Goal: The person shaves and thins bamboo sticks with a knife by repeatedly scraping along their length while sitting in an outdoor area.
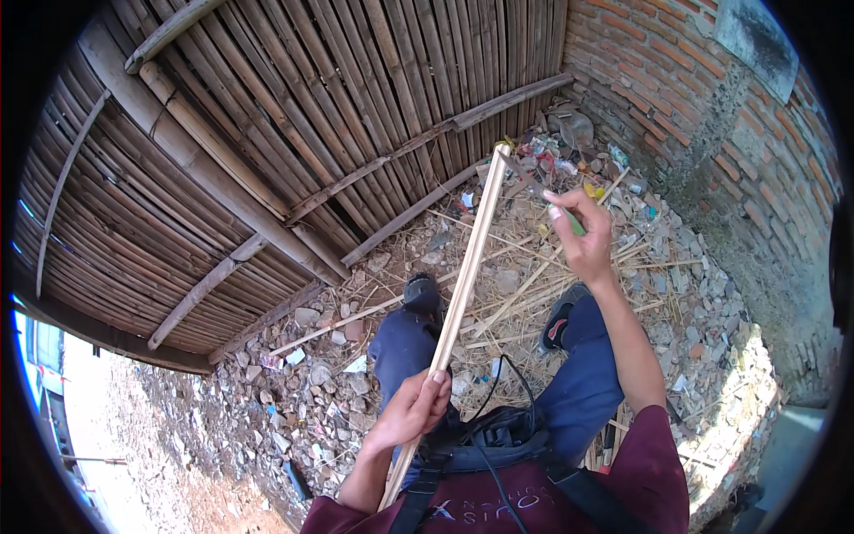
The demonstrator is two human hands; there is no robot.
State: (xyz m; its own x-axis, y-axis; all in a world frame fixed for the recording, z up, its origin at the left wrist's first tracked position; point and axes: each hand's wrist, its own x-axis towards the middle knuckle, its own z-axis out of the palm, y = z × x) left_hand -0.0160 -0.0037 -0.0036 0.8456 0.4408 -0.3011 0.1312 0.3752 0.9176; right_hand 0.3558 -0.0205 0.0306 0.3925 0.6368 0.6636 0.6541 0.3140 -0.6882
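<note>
A long, pale bamboo strip (478,245) runs from beside my body up and away to the far middle. My left hand (412,408) is closed around its lower part, thumb lying along the strip. My right hand (585,236) is closed on a green-handled knife (577,227), with part of the handle hidden by the fingers. The thin blade points left toward the far end of the strip, and whether its edge touches the bamboo I cannot tell.
A wall of bamboo slats (382,80) with pole braces stands to the left and ahead. On the right rises a brick wall (658,67). Rubble (311,374), litter and loose bamboo strips (525,303) cover the ground around my feet. A black cable (487,405) hangs at my waist.
</note>
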